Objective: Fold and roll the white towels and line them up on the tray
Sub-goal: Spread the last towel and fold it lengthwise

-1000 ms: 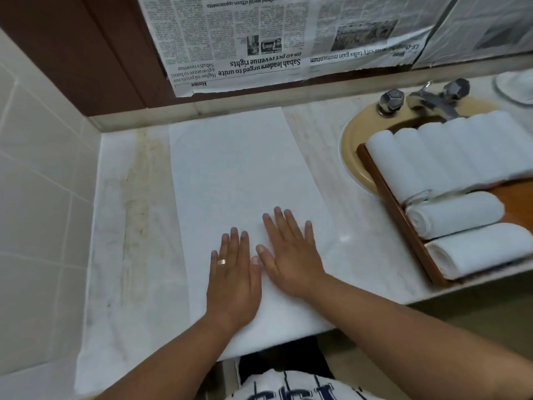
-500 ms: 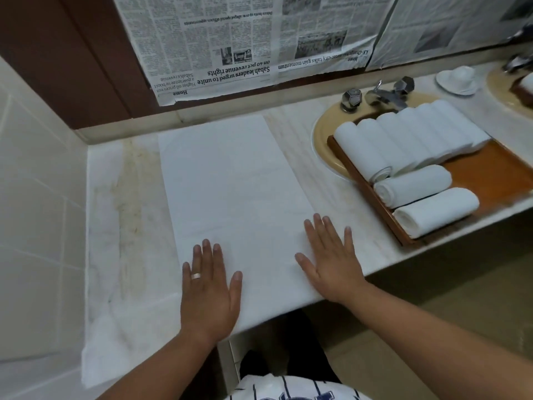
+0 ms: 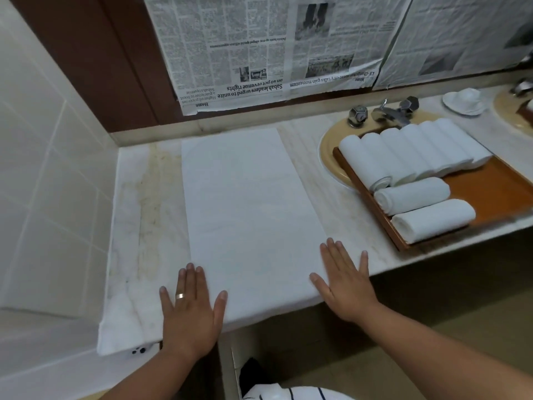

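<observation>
The left hand (image 3: pixel 190 310) lies flat with straight, spread fingers across the near left edge of the flat towel (image 3: pixel 251 215), gripping nothing, a plain metal ring (image 3: pixel 180 296) on one finger. The right hand (image 3: pixel 346 284) lies just as flat and slack-fingered over the towel's near right edge, part on cloth and part on stone. The towel is a long white rectangle, smooth and unwrinkled, running from the counter's front edge to the back ledge. The countertop (image 3: pixel 144 226) is pale veined marble with brownish staining. To the right, a rectangular brown wooden tray (image 3: pixel 490 192) sits over a tan oval sink (image 3: pixel 328 151). It holds a row of rolled towels (image 3: pixel 403 151), soft white cylinders packed side by side, and two more rolls (image 3: pixel 412 194) lying crosswise nearer the front. Newspaper (image 3: pixel 259 53) covers the wall behind.
</observation>
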